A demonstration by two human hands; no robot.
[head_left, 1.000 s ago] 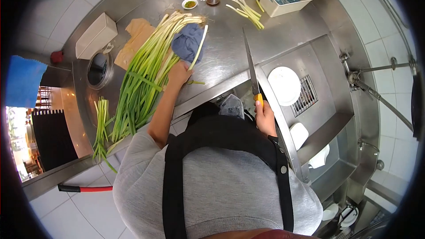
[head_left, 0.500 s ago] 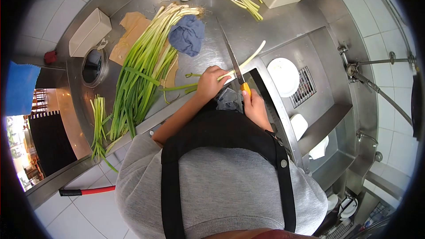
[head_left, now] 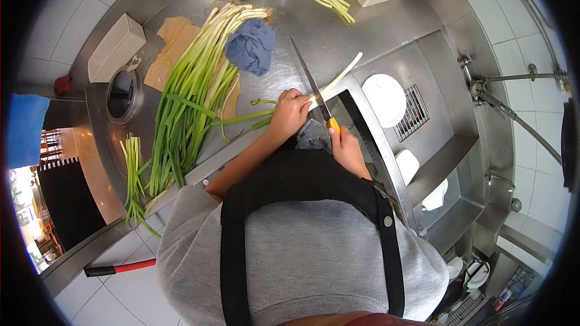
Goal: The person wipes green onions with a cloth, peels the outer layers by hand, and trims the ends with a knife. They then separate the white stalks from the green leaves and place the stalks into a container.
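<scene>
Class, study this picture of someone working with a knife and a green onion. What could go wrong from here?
The left hand grips the green onion close to where the knife crosses it, so a slip might cut the fingers.

The right hand holds the knife near the counter's front edge, so pieces could drop off it.

The green onion's white end points toward the sink, so a cut end might fall in there.

1. Beyond the hands [head_left: 290, 113]: a shiny metal surface [head_left: 396, 23].
2. Right of them: a metal sink [head_left: 444, 93], then pipes [head_left: 513, 77] before a white-tiled wall [head_left: 533, 48].
3. Far left of them: a bright opening [head_left: 23, 196] below blue material [head_left: 27, 130].
4. Lower left of them: pale floor tiles [head_left: 136, 296].
</scene>
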